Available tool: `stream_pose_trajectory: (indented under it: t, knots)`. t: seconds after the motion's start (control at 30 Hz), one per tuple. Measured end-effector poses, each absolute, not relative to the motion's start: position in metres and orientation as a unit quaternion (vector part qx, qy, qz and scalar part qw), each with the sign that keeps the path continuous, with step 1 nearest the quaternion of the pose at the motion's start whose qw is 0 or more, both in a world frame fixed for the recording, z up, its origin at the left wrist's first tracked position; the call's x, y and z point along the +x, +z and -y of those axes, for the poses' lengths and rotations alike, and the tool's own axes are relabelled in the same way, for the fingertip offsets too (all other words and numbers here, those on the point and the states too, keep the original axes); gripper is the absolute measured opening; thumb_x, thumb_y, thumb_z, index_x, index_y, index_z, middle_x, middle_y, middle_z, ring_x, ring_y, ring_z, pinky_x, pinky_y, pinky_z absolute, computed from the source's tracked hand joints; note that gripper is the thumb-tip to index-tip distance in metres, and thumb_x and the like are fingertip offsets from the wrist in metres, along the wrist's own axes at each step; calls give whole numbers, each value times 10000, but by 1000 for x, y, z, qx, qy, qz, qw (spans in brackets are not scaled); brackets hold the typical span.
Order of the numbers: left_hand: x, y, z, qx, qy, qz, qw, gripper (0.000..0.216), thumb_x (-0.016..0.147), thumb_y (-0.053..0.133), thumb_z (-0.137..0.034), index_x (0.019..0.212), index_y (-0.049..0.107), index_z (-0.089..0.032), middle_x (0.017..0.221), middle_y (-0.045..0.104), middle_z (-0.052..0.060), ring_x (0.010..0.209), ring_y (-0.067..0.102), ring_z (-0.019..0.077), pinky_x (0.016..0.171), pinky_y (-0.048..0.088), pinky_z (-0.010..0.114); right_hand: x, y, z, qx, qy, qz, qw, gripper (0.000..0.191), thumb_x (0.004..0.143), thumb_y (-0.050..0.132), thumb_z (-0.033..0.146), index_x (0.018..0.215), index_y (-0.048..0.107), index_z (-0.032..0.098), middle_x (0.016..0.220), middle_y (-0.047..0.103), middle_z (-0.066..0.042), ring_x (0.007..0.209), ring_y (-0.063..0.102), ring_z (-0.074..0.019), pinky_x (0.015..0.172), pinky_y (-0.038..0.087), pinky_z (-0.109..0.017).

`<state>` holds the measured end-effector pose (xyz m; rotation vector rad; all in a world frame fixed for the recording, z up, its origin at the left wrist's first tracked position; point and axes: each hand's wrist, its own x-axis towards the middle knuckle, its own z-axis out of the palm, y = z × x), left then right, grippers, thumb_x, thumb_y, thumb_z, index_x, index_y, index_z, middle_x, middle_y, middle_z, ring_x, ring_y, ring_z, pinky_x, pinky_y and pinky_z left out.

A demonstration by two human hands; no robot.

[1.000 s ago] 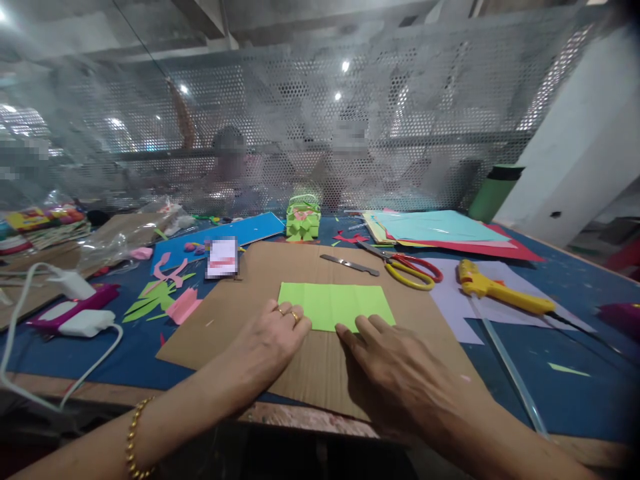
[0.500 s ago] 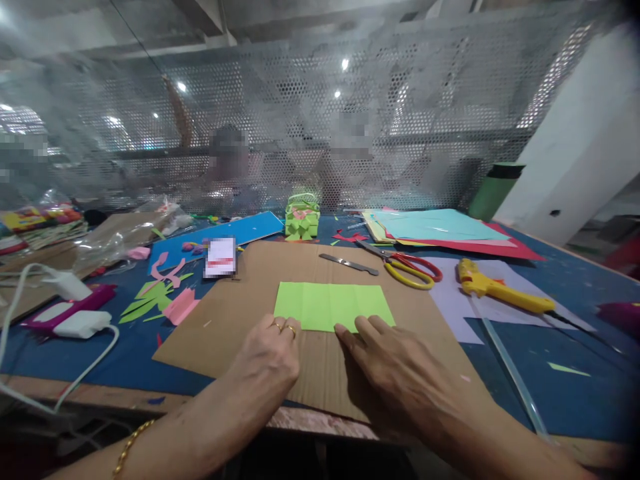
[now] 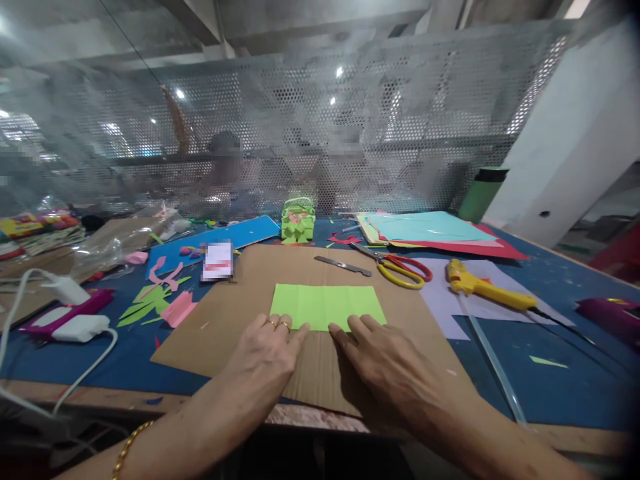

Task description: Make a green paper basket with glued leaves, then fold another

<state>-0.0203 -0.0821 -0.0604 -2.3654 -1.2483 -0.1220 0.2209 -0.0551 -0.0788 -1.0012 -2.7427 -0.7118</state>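
A bright green sheet of paper point(image 3: 327, 305) with upright crease lines lies on a piece of brown cardboard point(image 3: 200, 343). My left hand point(image 3: 267, 350) has its curled fingers at the near left edge of the sheet, thumb stretched along that edge. At the near right edge, my right hand point(image 3: 377, 353) grips the paper between thumb and bent fingers. Just beyond the sheet lie a craft knife blade point(image 3: 343, 266) and scissors point(image 3: 400, 270) with red and yellow handles. The paper under my fingertips is hidden.
A yellow glue gun point(image 3: 490, 290) rests on lilac paper at right, a clear glue stick point(image 3: 493, 367) pointing toward me. Coloured sheets point(image 3: 435, 227) are stacked behind. A small green paper basket point(image 3: 298, 222) stands at the back. Paper scraps point(image 3: 150, 300) and a power strip point(image 3: 70, 317) lie left.
My left thumb has stretched out rightward along the paper's near edge. My right hand keeps its place on the paper. The whole view has shifted slightly.
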Motion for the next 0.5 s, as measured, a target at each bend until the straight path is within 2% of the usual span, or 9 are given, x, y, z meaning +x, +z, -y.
stream_pose_trajectory:
  t: [0.17,0.5]
  knots:
    - [-22,-60,81,-859,-42,456,230,425,892,513,-29,1283,590,-176,1008,685,119,981,625,264,831,475,393,221,-68,59,-325,-240,913,60,410,875,529,156,1283,537,128,1095,610,-133,879,539,-240,682,432,-360]
    - [-34,-58,81,-851,-19,454,264,371,903,471,-23,1220,635,-126,1002,696,146,890,626,274,759,450,399,219,-73,58,-334,-229,911,77,394,878,544,198,1269,544,146,1096,626,-142,884,547,-238,716,414,-356]
